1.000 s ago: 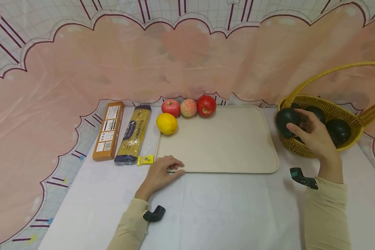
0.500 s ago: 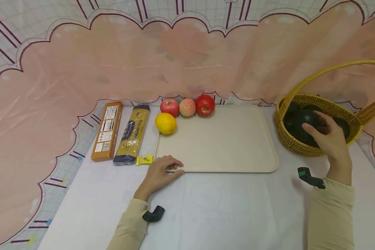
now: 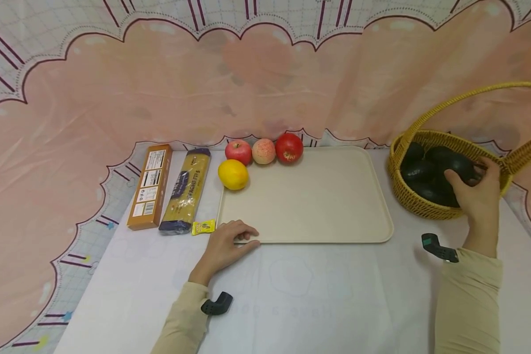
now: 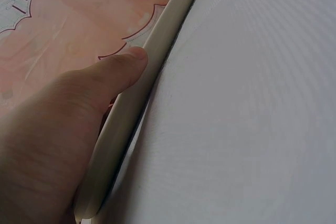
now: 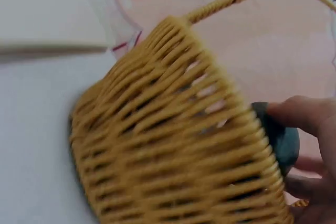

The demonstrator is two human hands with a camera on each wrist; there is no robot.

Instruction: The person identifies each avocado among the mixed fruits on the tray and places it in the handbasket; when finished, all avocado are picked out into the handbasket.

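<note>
In the head view my right hand (image 3: 480, 191) reaches into the yellow wicker basket (image 3: 413, 204) at the right. Its thumb and fingers hold a dark green avocado (image 3: 462, 166), among several others of the same kind. The right wrist view shows the thumb and fingers on this avocado (image 5: 286, 148) just behind the basket's rim. My left hand (image 3: 225, 246) rests at the front left corner of the beige tray (image 3: 318, 196), fingers loosely bent over its edge. In the left wrist view the thumb (image 4: 123, 69) lies against the tray's rim (image 4: 131, 93).
A yellow lemon (image 3: 233, 174), an apple (image 3: 238, 152), a peach (image 3: 263, 151) and a red pomegranate (image 3: 289, 148) sit along the tray's back left. To the left lie a brown box (image 3: 149, 187), a spaghetti pack (image 3: 186, 191) and a small yellow packet (image 3: 203, 227). The basket's tall handle (image 3: 460, 105) arches overhead.
My right hand has carried an avocado from the basket's left rim rightward and down among the others inside. The left hand has stayed at the tray's corner.
</note>
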